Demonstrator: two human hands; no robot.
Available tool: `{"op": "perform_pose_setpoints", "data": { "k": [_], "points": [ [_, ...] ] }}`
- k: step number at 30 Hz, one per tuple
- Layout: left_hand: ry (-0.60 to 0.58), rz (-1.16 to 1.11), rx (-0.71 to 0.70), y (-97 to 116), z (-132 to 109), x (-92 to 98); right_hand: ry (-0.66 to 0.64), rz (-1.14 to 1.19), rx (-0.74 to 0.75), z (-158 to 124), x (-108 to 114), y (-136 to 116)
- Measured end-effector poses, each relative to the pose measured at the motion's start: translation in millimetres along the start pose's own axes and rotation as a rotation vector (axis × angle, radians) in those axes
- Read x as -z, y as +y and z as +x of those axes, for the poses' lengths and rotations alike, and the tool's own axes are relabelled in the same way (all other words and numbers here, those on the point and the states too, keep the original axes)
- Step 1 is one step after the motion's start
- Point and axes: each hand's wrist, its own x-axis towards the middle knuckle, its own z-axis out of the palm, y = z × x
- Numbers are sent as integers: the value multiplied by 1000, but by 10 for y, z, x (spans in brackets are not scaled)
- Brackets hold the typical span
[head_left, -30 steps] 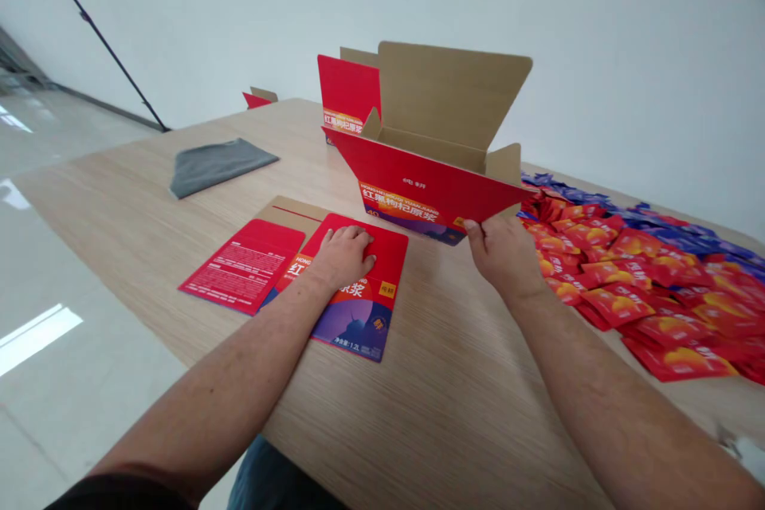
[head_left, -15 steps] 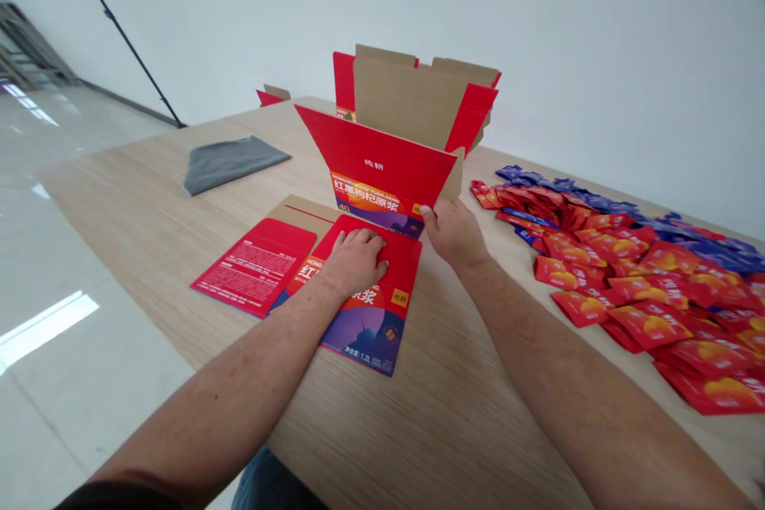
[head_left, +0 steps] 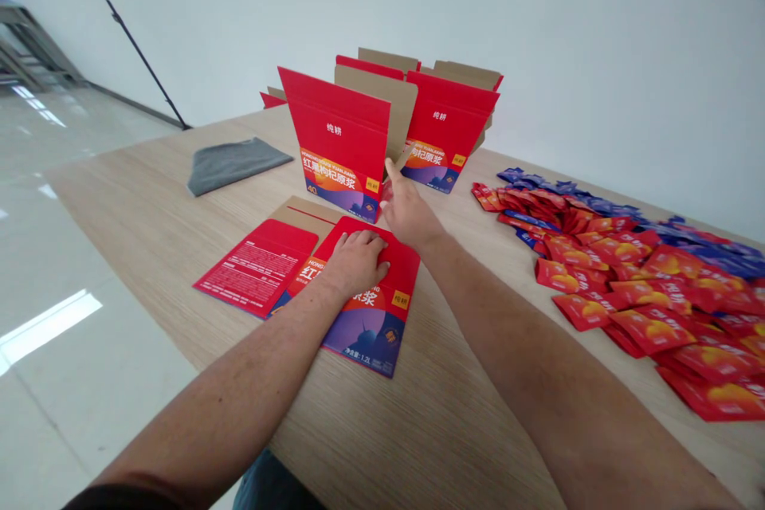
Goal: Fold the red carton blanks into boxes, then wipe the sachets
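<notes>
Right hand (head_left: 407, 213) has let go of the red carton (head_left: 340, 135), and the carton now stands on its own on the wooden table (head_left: 137, 207), its two printed red panels splayed in a shallow V, tan corrugated flaps rising behind them. That hand is open, fingers loose and index finger stretched toward the carton's inner corner, with nothing clearly pinched; a small red edge shows by the fingertips, and I can't tell whether they touch it. Left hand (head_left: 357, 263) stays spread flat, palm down, on the flat carton blank (head_left: 374, 335) right in front of the person. Good technique there: an even, open-palmed press pins the smooth, glossy card so it can't creep across the table while the other hand works. Crisp score lines run through the blank, with a plain tan strip showing at its far edge and a red panel of dense white print to the left. Off to the right, a loose heap of shiny red foil sachets (head_left: 651, 327) spreads out, with blue sachets (head_left: 598, 211) behind. A soft grey cloth (head_left: 233, 166) lies folded toward the far left, and another carton (head_left: 270, 100) peeks from behind.
</notes>
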Motion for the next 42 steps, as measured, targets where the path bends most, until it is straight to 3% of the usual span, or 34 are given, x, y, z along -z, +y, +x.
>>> {"op": "perform_pose_setpoints", "data": {
  "k": [3, 7, 12, 15, 20, 26, 33, 42],
  "points": [
    [-1, -18, -5, -13, 9, -9, 89, 58, 40, -341, 125, -27],
    [-7, -25, 5, -34, 3, 21, 137, 140, -91, -1020, 400, 67],
    [-96, 40, 45, 32, -39, 265, 159, 93, -306, -1856, 721, 410],
    [-167, 127, 154, 112, 72, 430, 217, 19, -438, -2137, 819, 633],
    [-169, 206, 347, 135, 529, 489, 269, 22, -550, -2183, 813, 802],
    [-138, 214, 436, -50, 889, 482, 295, 74, -568, -2154, 758, 834],
    [-123, 196, 381, -387, 1087, 494, 280, 54, -607, -2167, 724, 879],
    [-90, 200, 274, -614, 1446, 342, 269, 48, -641, -2143, 753, 841]
  ]
}}
